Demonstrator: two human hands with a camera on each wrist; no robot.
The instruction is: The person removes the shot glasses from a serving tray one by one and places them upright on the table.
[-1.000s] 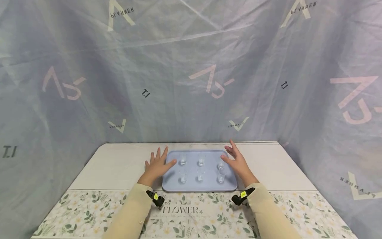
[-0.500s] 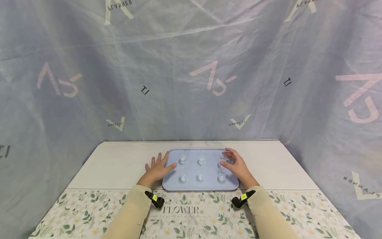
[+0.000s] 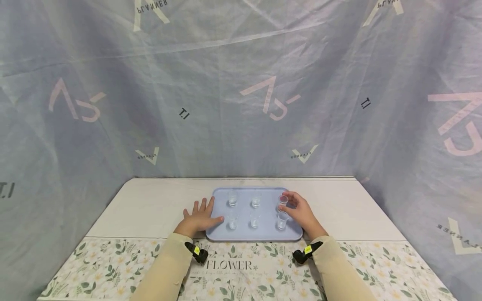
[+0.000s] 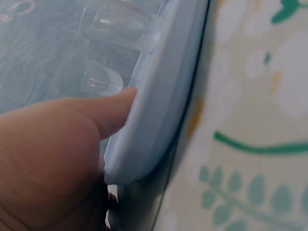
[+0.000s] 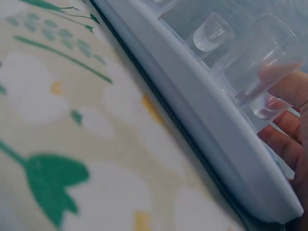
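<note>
A clear shot cup [image 3: 283,200] at the far right of the pale blue tray [image 3: 242,212], in the curled thumb and fingers of the right hand [image 3: 303,211]; hard to tell whether lifted. Just in front, a second clear cup [image 3: 281,221], upright; leftward, four more cups [image 3: 256,202] in two rows. At the tray's left end, the left hand [image 3: 197,220], fingers spread wide, thumb over the edge. Underneath, a white bench [image 3: 339,209]; nearer, a floral mat [image 3: 113,265]; behind, a grey-blue curtain [image 3: 211,138].
</note>
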